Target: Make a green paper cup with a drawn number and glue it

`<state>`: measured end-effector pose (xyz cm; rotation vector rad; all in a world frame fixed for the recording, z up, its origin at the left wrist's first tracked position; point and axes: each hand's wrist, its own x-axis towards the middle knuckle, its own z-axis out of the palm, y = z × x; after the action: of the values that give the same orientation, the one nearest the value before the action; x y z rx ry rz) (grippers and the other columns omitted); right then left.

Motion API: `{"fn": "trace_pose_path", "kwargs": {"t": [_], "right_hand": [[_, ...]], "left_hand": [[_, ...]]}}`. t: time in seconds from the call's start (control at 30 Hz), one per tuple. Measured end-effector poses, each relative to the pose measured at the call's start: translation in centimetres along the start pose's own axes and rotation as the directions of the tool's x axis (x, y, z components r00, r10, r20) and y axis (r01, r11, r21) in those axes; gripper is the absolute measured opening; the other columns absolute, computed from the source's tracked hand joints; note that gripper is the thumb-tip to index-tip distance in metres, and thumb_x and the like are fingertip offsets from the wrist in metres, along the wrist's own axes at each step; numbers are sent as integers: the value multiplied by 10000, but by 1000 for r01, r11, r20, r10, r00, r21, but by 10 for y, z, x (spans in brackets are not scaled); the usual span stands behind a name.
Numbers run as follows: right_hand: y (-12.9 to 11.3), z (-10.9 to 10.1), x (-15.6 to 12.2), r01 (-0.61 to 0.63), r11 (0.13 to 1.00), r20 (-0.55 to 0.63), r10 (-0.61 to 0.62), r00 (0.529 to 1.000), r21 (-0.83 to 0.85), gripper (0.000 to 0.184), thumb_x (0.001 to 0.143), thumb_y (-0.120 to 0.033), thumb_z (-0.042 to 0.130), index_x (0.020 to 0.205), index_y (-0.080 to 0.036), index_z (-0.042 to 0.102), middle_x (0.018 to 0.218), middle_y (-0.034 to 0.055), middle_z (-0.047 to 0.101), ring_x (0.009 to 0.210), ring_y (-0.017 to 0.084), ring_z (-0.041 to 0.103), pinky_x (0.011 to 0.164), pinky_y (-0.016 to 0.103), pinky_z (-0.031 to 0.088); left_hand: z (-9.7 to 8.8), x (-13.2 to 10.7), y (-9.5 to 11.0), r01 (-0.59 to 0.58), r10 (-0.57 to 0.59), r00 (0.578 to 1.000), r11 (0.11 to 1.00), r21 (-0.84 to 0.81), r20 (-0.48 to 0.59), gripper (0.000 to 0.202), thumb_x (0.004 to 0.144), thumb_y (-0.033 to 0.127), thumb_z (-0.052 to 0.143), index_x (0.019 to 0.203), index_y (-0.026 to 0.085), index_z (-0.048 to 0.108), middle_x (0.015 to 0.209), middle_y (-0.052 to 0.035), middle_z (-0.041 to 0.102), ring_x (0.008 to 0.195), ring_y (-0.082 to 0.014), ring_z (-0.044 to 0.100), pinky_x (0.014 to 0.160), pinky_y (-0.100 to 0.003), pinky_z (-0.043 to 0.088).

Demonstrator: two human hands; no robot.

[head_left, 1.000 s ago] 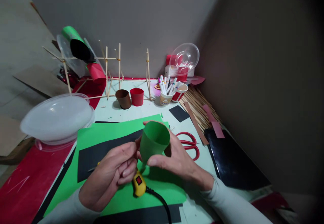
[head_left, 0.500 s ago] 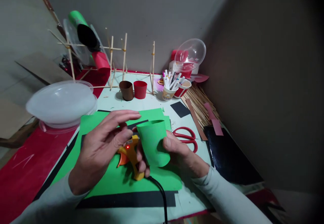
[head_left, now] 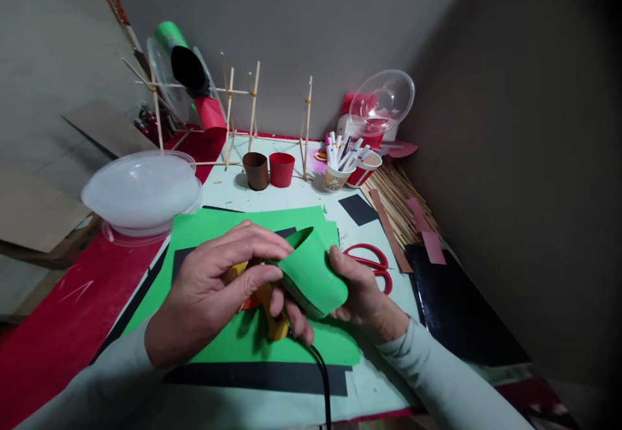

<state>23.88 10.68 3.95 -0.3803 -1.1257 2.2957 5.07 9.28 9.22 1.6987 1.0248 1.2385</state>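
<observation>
A green paper cup, open at its upper rim, is tilted between my two hands. My right hand is closed around its right side and underside, with the thumb pressed on the outer wall. My left hand pinches the rim at the upper left between thumb and fingers. Behind and below the hands lies a yellow glue gun with an orange trigger, partly hidden by my fingers; its black cord runs toward the front edge. Green sheets spread underneath, over black paper.
Brown and red paper cups stand behind. Red-handled scissors lie right of my hands. A stick frame, a pen cup, wooden sticks, plastic lids and a black sheet surround the work area.
My left hand has moved right and closed on the green cup's rim. The cup has gone from nearly upright to tilted. The whole view has shifted slightly.
</observation>
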Motion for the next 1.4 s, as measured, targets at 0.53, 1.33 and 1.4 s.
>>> {"fn": "trace_pose_path", "kwargs": {"t": [0.53,1.33,1.4], "right_hand": [[-12,5,-13,84,831,-402,-352,845,-550,695,814,-528,759,1430,-319,514,1369,68,618,1395,290,487,1104,440,446],[-12,12,-8,20,788,-421,-349,837,-615,487,875,-419,743,1301,-270,559,1411,39,596,1346,218,528,1136,364,401],[-12,12,-8,11,776,-423,-356,833,-631,430,900,-422,709,1277,-260,580,1369,34,621,1280,209,569,1079,340,439]], "left_hand": [[1,-2,-4,246,-263,939,964,-101,-223,139,737,301,790,636,229,727,573,34,605,519,-101,536,461,-159,438],[6,-6,-11,309,-331,933,938,-156,-142,65,789,282,725,777,220,745,428,73,495,382,-59,414,373,-150,357],[7,-5,-12,319,-340,929,936,-150,-146,85,780,292,727,789,211,750,412,65,511,365,-67,426,360,-161,357]]}}
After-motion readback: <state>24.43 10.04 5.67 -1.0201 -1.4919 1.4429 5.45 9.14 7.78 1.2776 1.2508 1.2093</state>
